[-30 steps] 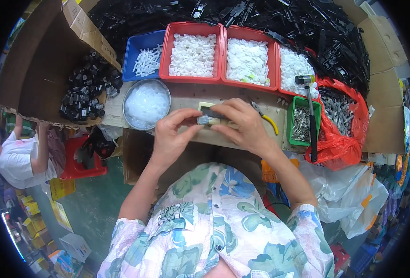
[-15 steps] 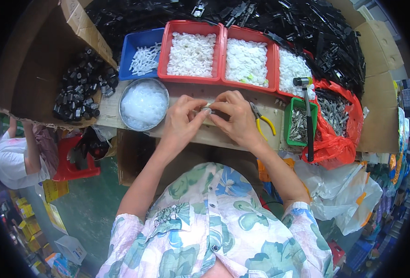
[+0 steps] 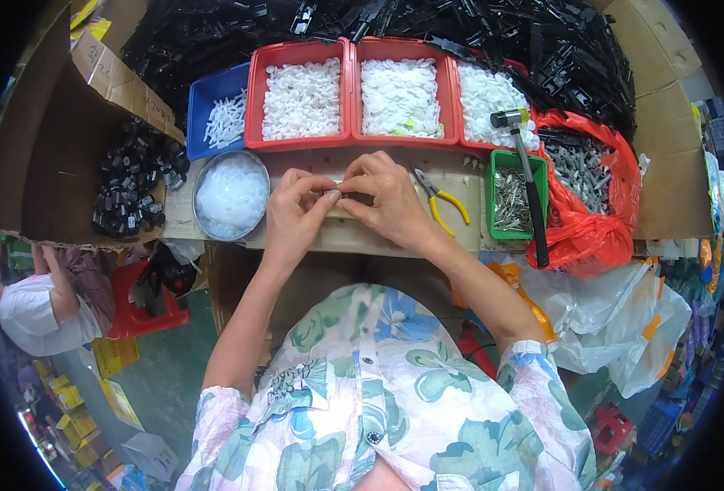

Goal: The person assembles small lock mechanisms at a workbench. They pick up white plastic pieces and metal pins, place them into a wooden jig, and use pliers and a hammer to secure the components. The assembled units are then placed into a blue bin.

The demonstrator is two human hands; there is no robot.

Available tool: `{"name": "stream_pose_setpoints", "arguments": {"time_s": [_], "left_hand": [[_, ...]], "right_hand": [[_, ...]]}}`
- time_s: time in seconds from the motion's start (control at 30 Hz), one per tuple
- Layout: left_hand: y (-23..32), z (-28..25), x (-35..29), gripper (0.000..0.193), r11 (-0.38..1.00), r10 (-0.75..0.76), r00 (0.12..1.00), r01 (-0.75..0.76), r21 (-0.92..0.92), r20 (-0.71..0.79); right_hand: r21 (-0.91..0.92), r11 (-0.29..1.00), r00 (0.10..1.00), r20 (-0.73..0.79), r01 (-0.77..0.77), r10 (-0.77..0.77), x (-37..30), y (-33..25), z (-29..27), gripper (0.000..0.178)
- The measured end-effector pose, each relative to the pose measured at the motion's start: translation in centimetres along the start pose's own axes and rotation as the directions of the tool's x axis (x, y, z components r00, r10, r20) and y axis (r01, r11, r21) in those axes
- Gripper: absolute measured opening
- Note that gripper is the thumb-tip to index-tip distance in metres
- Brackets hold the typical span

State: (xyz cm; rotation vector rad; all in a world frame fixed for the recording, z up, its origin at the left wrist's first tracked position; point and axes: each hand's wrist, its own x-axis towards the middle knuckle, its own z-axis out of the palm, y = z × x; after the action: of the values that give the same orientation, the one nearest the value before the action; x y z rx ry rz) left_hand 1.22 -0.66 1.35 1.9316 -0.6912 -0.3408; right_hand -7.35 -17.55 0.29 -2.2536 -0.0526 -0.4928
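Observation:
My left hand [image 3: 298, 214] and my right hand [image 3: 388, 200] meet over the workbench, thumbs and forefingers pinched together. Between the fingertips is a small part, mostly covered, so its kind cannot be made out. Just right of my right hand lies a pair of pliers [image 3: 444, 199] with yellow handles. To the left of my left hand stands a round metal bowl [image 3: 196, 219] of clear, whitish small pieces. Beyond my hands, red bins [image 3: 354, 123] hold many small white plastic parts, and a blue bin [image 3: 198, 149] holds white stick-shaped pieces.
A hammer [image 3: 534, 196] leans across a green bin [image 3: 495, 225] of metal pins. Beside it, a red plastic bag [image 3: 599, 260] holds grey parts. Black plastic parts [image 3: 427, 24] heap up behind the bins. A cardboard box [image 3: 42, 164] with black knobs stands left; a person [image 3: 47, 307] works beyond it.
My view has shifted, so the bench things appear further left. Both hands stay pinched together over the bench, with only slight finger movement.

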Motion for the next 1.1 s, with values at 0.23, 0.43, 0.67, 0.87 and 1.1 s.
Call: {"name": "stream_pose_setpoints", "arguments": {"time_s": [0.23, 0.43, 0.67, 0.87, 1.1], "left_hand": [[-1.3, 0.3, 0.5, 0.008, 0.997, -0.052, 0.996, 0.057, -0.055, 0.072], [-0.6, 0.2, 0.8, 0.01, 0.999, -0.025, 0.995, 0.028, -0.028, 0.101], [0.9, -1.4, 1.7, 0.017, 0.992, 0.111, 0.993, -0.112, 0.049, 0.03], [2.3, -2.5, 7.6, 0.008, 0.891, 0.354, 0.935, -0.324, 0.317, -0.039], [-1.3, -1.1, 14.1, 0.01, 0.73, 0.439, 0.879, -0.471, 0.496, 0.189]], "right_hand": [[-0.134, 0.991, 0.998, -0.065, -0.008, 0.0, -1.3, -1.7, -3.7, 0.019], [-0.404, 0.841, 0.918, -0.313, -0.361, 0.243, -7.4, -2.3, -12.7, 0.007], [-0.644, 0.64, 0.892, -0.162, -0.42, 0.422, -10.9, -0.3, -14.2, 0.009], [-0.566, 0.682, 0.88, -0.206, -0.464, 0.428, -10.5, 0.7, -13.4, 0.006], [-0.431, 0.747, 0.855, -0.36, -0.507, 0.372, -11.0, 0.6, -13.6, 0.006]]}}
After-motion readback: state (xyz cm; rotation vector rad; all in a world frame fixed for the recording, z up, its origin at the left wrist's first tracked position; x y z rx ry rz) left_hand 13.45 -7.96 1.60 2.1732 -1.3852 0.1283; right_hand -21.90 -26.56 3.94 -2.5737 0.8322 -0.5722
